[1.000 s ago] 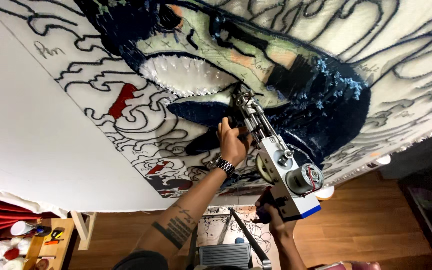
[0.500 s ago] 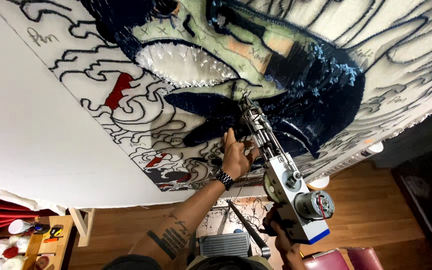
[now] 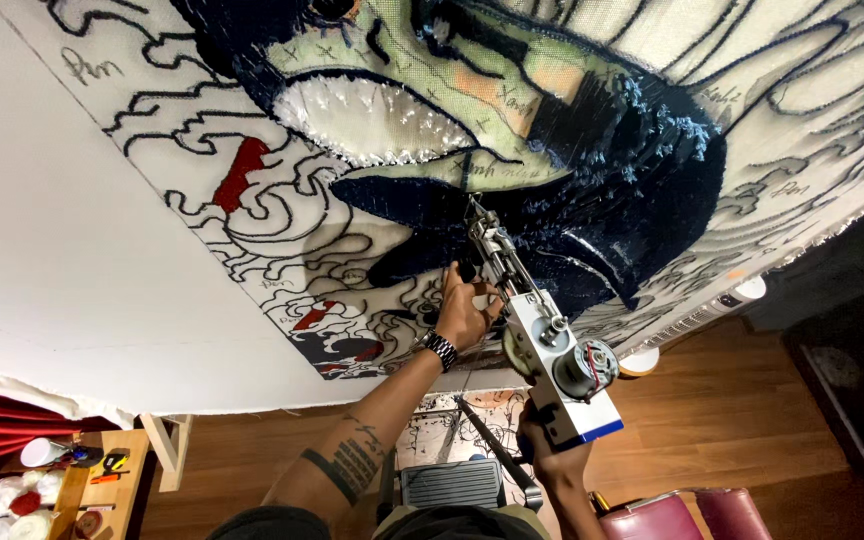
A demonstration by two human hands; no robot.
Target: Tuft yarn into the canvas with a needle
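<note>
white and metal tufting gun [image 3: 542, 350] with needle tip against dark blue patch of stretched cream canvas [image 3: 72, 220], left hand [image 3: 464, 310] fingers curled round its front handle, right hand [image 3: 552, 460] fingers wrapped round rear grip

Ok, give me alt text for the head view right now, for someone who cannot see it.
A person presses a tufting gun against a stretched canvas with a partly tufted dark blue, green and white design. The left hand steadies the gun's front, the right hand grips its handle from below. A wooden floor and a small table with yarn show beneath.
</note>
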